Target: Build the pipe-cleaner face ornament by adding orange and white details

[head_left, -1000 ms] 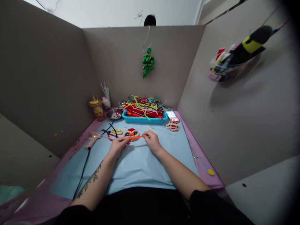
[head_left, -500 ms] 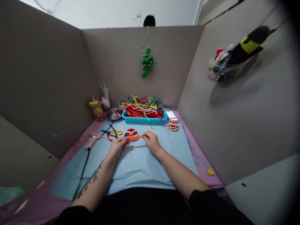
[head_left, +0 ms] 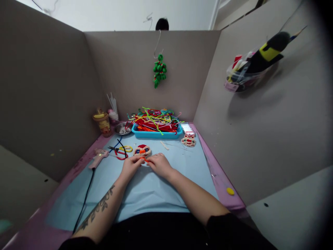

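Note:
Between my hands is an orange pipe cleaner (head_left: pixel 145 159), mostly covered by the fingers. My left hand (head_left: pixel 131 166) pinches one part of it, and my right hand (head_left: pixel 160 164) pinches it close by on the right. Just beyond them lies a round craft face (head_left: pixel 142 151) in cream and red, with blue eyes and an orange middle. To the left of the face are scissors (head_left: pixel 120 150) with yellow and red handles. A pink glue gun (head_left: pixel 98 158) with a black cord rests further left.
A blue tray (head_left: pixel 157 134) heaped with colourful pipe cleaners stands at the back. Left of it are a metal dish (head_left: pixel 123 129) and a lidded cup (head_left: pixel 103 124). A second craft face (head_left: pixel 188 140) lies at the right. Grey partitions (head_left: pixel 125 66) enclose the table.
My hands have come together; the orange pipe cleaner, stretched between them before, is now mostly hidden in the fingers. My right hand has moved left. The whole view has shifted slightly.

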A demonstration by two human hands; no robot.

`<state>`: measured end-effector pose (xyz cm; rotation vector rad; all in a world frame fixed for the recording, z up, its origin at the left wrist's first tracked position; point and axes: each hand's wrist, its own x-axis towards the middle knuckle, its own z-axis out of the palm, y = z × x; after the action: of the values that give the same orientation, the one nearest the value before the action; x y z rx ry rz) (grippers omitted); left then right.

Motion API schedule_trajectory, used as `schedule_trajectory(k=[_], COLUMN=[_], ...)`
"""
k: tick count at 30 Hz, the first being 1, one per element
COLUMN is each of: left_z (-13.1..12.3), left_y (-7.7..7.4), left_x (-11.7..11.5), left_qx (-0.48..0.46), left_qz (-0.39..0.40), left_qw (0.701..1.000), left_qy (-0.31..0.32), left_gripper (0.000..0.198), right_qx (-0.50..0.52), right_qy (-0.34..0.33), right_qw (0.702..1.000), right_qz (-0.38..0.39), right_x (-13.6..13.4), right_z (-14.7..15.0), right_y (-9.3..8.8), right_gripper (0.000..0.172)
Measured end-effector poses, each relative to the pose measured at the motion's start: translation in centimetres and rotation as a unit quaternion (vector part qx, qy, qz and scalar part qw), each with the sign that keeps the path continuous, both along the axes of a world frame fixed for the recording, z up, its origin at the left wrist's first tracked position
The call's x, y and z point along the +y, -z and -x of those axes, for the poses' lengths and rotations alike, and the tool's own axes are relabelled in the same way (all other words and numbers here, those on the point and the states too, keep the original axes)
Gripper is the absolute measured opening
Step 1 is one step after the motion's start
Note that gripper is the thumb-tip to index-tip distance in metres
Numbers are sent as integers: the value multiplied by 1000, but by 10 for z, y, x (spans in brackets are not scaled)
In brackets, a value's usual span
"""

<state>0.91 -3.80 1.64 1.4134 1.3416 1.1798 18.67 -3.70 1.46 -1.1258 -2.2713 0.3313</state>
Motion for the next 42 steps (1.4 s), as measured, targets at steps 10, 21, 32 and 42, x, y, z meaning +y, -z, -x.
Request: schedule_trajectory(k=[10,21,32,42], left_z=[-3,-4,-11,-8], left_y=[9,5,4,8], left_x=[3,-2,-2,2], left_qx=[-45,45,-68,-177], left_qz=[-29,-59,-7,28], left_qw=[998,997,998,984], left_qy=[15,-21,-3,-15], left_gripper=[52,33,50,45], right_qx=[-82,-129,62,256], right_qy=[331,329,209,-5], right_qw=[933,919,974,932], right_qz=[112,175,64,256], right_x=[63,74,32,9], right_z=[-52,-55,-32,1], right_y=[4,18,4,4], right_gripper=[25,23,11,22])
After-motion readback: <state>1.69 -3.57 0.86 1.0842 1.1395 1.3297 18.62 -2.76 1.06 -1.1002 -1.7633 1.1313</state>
